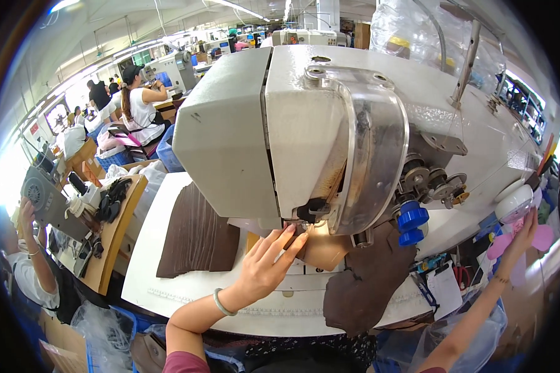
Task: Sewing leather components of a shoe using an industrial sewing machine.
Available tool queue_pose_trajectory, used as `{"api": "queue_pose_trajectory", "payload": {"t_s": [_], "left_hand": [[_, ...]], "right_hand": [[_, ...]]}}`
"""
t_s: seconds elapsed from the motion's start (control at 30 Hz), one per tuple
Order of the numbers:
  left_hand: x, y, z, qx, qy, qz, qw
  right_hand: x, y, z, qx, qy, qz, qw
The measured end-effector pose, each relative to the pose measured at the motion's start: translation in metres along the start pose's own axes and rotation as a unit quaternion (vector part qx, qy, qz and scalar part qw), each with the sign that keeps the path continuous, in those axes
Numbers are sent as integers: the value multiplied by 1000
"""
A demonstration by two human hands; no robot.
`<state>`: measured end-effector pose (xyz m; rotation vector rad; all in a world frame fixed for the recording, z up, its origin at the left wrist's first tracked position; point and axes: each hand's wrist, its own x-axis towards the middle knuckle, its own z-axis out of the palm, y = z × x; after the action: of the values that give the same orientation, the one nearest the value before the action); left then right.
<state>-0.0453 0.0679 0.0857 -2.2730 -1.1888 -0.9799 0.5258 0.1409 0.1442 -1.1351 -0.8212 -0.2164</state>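
Observation:
A large off-white sewing machine point(227, 133) fills the middle, a lamp glowing by its needle area. My left hand point(264, 264), with a pale bangle at the wrist, lies with fingers stretched out just below the needle area. Its fingertips touch the edge of a small brown piece point(323, 247), which looks like leather or fabric. Far to the right, my right hand point(526, 231) is closed against the white handwheel point(514, 202); its fingers are partly hidden. A stack of dark brown cut pieces point(199, 233) lies left of the machine head. Larger dark brown pieces point(367, 283) hang toward the table's front edge.
Blue tension knobs point(412, 219) jut from the machine. Red-handled scissors point(462, 275) and a white paper point(443, 291) lie at right, near a pink petal-shaped object point(543, 237). A person point(37, 267) works at the far left beside a wooden table point(115, 239). Plastic-lined blue bins stand below.

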Motion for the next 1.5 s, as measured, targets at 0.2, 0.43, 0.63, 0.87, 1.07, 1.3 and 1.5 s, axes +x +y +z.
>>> {"api": "queue_pose_trajectory", "payload": {"t_s": [0.2,0.43,0.63,0.87,1.07,1.3,1.5], "left_hand": [[-2,7,13,85,95,38,991],[0,10,12,109,97,27,989],[1,7,14,88,118,27,989],[1,7,14,87,115,33,989],[1,5,14,89,133,44,986],[0,8,13,95,121,35,987],[0,7,14,86,127,39,987]], "right_hand": [[149,53,-21,145,-239,59,958],[105,26,5,287,-143,215,922],[90,3,12,278,-89,191,937],[100,16,4,258,-114,182,942],[93,17,7,250,-108,186,944],[85,20,13,263,-88,195,941],[98,32,-18,171,-60,60,982]]}}
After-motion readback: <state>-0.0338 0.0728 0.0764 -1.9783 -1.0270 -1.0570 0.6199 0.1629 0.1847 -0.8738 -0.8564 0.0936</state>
